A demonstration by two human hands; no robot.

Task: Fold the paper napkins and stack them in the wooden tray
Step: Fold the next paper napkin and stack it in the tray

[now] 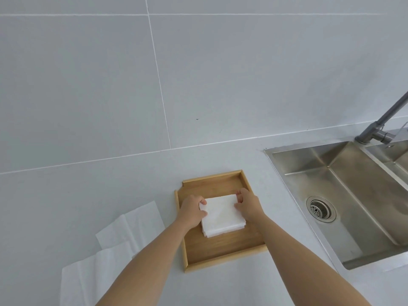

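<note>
A wooden tray [212,250] lies on the white counter. Inside it sits a small stack of folded white napkins [220,215]. My left hand [191,212] grips the stack's left edge, thumb on top. On the opposite side my right hand [248,204] pinches the right edge near the far corner. Two unfolded white napkins lie flat to the left of the tray, one [132,226] farther and one [88,274] nearer, partly under my left forearm.
A stainless steel sink [344,195] with a drain [320,208] is set into the counter right of the tray, a grey faucet [379,127] behind it. A tiled wall [154,74] rises at the back of the counter.
</note>
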